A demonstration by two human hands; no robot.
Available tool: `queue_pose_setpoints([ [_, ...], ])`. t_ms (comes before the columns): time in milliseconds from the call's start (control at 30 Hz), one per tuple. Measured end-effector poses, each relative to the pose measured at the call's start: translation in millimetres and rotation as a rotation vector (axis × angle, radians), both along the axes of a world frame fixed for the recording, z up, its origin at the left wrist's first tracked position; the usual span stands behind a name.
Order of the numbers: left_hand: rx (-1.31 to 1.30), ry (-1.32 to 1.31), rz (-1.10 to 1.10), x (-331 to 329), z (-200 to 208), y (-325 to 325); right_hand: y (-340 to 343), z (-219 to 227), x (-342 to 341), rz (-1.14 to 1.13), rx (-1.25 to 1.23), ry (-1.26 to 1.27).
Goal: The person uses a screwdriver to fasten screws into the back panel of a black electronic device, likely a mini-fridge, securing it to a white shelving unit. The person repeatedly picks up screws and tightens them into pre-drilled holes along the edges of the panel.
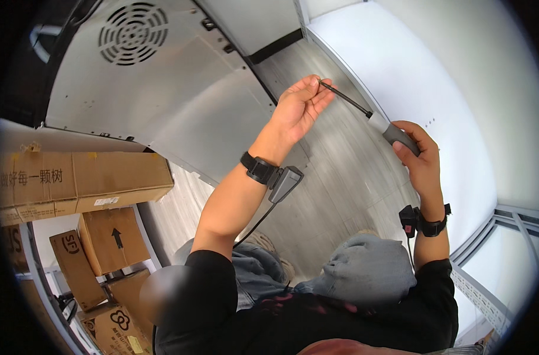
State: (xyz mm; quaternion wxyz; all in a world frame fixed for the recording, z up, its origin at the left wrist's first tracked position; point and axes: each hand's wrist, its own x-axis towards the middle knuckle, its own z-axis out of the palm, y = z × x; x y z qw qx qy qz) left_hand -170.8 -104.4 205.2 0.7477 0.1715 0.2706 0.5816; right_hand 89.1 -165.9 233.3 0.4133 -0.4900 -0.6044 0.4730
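Observation:
My right hand [420, 151] is wrapped round the grey handle of a screwdriver [352, 105]. The long dark shaft slants up and left from that grip. At its tip my left hand [299, 106] is closed in a pinch of thumb and forefinger, the other fingers loosely curled. Something tiny may sit between those fingertips at the bit, too small to make out. Left of the left hand stands a large silver metal panel [181, 83] with a round slotted vent [133, 34]; neither hand touches it.
A long cardboard box [121, 174] lies at the left, above smaller cartons [113, 239] on a metal rack. A white shelf surface [394, 65] with a metal edge runs along the right. Below the hands is grey plank flooring [340, 177]. Cabled devices are strapped to both wrists.

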Motion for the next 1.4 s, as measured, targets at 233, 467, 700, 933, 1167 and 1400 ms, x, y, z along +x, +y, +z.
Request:
queue_pose_setpoints([
  [233,0.042,-0.137,0.051,-54,27,-9,1,68,-62,0.013,0.061,-0.212],
  [467,0.133,-0.172,0.093,-90,42,-16,9,132,-109,0.046,-0.099,-0.27],
  [700,0.123,-0.154,0.132,-115,42,-9,-16,126,-163,-0.09,0.147,-0.53],
  [933,0.102,-0.066,0.137,-121,43,5,-43,67,-186,-0.092,0.247,-0.395],
  [1167,0.106,-0.141,0.214,-119,42,12,-43,51,-206,-0.048,0.372,-0.281],
  [1400,0.078,-0.209,0.243,-119,41,16,-36,50,-208,-0.023,0.431,-0.278],
])
